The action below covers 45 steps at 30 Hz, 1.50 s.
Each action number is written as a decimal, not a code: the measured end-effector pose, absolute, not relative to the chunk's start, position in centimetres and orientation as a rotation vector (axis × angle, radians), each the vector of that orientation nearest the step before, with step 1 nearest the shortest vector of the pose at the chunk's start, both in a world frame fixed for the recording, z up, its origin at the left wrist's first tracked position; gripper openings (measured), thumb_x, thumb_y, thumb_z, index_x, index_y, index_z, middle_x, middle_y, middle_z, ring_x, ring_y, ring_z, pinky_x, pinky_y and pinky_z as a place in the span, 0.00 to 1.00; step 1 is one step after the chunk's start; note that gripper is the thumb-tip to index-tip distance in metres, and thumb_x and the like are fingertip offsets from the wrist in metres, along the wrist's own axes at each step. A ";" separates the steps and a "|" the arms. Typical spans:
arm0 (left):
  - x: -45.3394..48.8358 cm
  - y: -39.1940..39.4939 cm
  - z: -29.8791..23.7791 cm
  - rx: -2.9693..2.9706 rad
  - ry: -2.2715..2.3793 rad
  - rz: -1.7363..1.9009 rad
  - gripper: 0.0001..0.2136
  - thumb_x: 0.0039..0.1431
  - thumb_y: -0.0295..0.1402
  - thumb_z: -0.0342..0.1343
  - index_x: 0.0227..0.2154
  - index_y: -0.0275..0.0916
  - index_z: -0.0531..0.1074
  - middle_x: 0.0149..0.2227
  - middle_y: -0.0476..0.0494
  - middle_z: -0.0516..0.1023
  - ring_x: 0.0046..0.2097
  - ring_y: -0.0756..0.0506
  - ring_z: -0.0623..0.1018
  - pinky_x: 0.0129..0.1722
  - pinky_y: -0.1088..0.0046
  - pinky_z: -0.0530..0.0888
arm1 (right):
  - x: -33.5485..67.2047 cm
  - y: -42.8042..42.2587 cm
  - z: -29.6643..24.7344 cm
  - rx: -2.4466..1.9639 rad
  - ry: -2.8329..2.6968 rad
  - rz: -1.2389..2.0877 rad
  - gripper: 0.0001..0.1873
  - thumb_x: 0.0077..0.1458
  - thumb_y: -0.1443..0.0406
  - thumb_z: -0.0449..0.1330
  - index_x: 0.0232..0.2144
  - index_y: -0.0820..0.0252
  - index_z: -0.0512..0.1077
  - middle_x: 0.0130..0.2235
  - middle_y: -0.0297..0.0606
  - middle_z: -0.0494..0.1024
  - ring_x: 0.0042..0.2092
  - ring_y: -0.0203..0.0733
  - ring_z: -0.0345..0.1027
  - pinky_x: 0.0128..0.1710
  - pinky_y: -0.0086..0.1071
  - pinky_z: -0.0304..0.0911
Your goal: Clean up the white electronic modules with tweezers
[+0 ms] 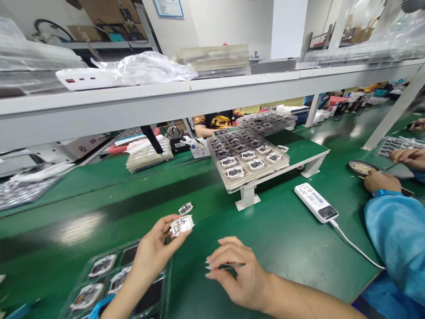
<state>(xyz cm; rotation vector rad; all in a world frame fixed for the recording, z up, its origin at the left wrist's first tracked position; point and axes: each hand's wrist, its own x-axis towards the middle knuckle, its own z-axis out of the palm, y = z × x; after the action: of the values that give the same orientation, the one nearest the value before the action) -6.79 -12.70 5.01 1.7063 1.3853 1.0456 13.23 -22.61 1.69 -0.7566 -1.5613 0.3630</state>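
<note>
My left hand (154, 243) grips a small white watch-like electronic housing (182, 226) between thumb and fingers, its inner side facing up. Just beyond it, a similar housing (185, 208) lies on the green bench. To the right, my right hand (247, 277) is raised above the bench with thumb and fingers pinched on thin metal tweezers (232, 266), partly hidden by the fingers. Below my left forearm is a clear plastic tray (114, 264) with several housings and dark rectangular pieces in its compartments; the arm covers part of it.
Stacked trays of housings (249, 180) stand on a low green riser (307, 157). A white power bank (314, 201) with a cable lies at right. Co-workers' hands (381, 182) work beside a round dish (361, 168). A grey shelf beam (186, 104) crosses overhead.
</note>
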 end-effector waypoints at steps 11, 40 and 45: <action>-6.8 -15.5 5.8 1.900 1.408 0.970 0.16 0.48 0.42 0.63 0.38 0.41 0.71 0.35 0.43 0.82 0.33 0.43 0.80 0.32 0.69 0.76 | 13.4 -22.8 2.0 -0.740 -1.534 0.367 0.02 0.61 0.66 0.62 0.36 0.56 0.71 0.33 0.40 0.85 0.34 0.41 0.81 0.49 0.42 0.71; -5.1 -20.4 -2.5 2.158 1.279 0.654 0.07 0.58 0.33 0.59 0.40 0.41 0.73 0.39 0.44 0.75 0.43 0.38 0.75 0.43 0.59 0.74 | 13.1 -20.7 -2.6 -1.186 -1.540 0.735 0.04 0.58 0.64 0.62 0.31 0.57 0.75 0.31 0.37 0.82 0.33 0.41 0.77 0.36 0.32 0.72; -5.3 -20.4 -2.7 2.127 1.320 0.649 0.07 0.57 0.34 0.61 0.37 0.40 0.72 0.40 0.43 0.74 0.44 0.37 0.75 0.44 0.57 0.74 | 13.0 -20.6 -3.0 -1.193 -1.531 0.778 0.03 0.58 0.65 0.62 0.32 0.56 0.75 0.32 0.37 0.82 0.33 0.41 0.78 0.36 0.33 0.73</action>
<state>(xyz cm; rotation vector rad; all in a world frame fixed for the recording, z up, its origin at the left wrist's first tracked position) -5.35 -20.39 -2.73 2.1269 1.3204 0.6492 12.96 -20.63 -2.98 -1.1933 -1.5308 0.7776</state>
